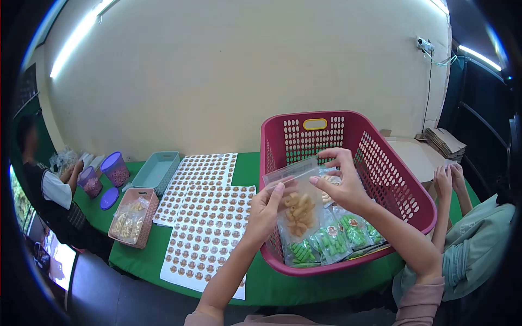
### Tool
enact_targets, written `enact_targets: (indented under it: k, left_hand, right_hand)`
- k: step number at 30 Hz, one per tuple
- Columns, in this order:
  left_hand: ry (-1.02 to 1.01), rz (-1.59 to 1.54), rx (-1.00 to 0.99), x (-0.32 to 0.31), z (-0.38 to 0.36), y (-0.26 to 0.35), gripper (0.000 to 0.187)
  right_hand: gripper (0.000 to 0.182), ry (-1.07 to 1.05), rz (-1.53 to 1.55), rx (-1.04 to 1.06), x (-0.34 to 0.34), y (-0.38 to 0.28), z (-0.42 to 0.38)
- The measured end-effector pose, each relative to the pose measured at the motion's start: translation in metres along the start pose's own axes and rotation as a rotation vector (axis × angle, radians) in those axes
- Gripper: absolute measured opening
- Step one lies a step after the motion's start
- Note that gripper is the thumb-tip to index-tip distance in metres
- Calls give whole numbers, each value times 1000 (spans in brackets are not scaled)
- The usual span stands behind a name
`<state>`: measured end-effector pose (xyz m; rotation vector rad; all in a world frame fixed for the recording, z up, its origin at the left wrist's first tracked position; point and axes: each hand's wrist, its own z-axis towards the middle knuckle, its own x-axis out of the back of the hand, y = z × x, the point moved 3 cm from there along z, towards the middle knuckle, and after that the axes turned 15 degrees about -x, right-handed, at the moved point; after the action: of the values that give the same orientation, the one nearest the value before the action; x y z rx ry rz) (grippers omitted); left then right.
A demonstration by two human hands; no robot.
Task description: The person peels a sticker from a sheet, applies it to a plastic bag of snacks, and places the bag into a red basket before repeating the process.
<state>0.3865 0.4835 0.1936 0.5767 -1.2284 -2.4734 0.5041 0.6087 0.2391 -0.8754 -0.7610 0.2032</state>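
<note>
A clear zip pouch of tan, curled macaroni-like snacks (300, 213) hangs tilted over the front of a maroon laundry basket (405, 179). My left hand (265, 211) pinches its left edge, thumb on the front face. At the pouch's upper right edge is my right hand (348, 185), its thumb against the plastic and its curled fingers by the top corner. Below, inside the basket, lie several clear packs of green stick snacks (331, 242) with round labels. A pack of pale ring-shaped snacks (328, 190) shows partly behind my right hand.
Sheets of round stickers (209, 239) cover the green cloth to the left. Beyond them are a pink basket of bagged snacks (149, 220), a teal tray (157, 168) and purple-lidded tubs (115, 169). One person (54, 190) stands far left, another (473, 244) at right near folded cardboard (445, 144).
</note>
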Motion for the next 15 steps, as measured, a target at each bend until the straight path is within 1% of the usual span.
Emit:
enact_targets:
  k: [1,2,3,4,5,7,8,10,11,12,13,14,15]
  left_hand:
    - [-7,-12,33,0,-1,1,33]
    - [-10,-12,34,0,-1,3,33]
    - [-53,11,36,-2,-2,3,33]
    - [-97,33,38,-4,-3,3,33]
    - [-101,32,39,-5,-3,4,33]
    - [-98,23,-1,-5,-3,6,29]
    - [-100,22,1,-4,-3,4,29]
    - [-114,114,-121,-1,-2,3,23]
    - [-113,115,-119,-1,-2,2,23]
    - [-39,86,-90,1,-2,1,20]
    - [33,56,-61,3,-3,0,17]
    - [31,57,-60,2,-3,1,17]
    - [63,1,-26,2,-2,0,16]
  right_hand:
    - [46,0,1,-2,1,1,1]
    - [50,-123,95,-52,0,3,2]
    - [54,-245,189,-102,-1,4,3]
    - [43,-417,435,-179,-6,-1,1]
    - [43,-413,436,-181,-7,-1,1]
    - [26,-501,361,-137,-10,-4,1]
    - [18,-441,332,-26,-10,-7,1]
    - [18,-444,344,-16,-12,-9,-1]
    - [18,-447,355,-3,-12,-10,-2]
    - [18,-449,358,-3,-13,-7,-1]
    - [17,-460,406,-94,-14,2,2]
    - [17,-470,454,-186,-14,9,3]
    - [17,-468,455,-186,-12,10,4]
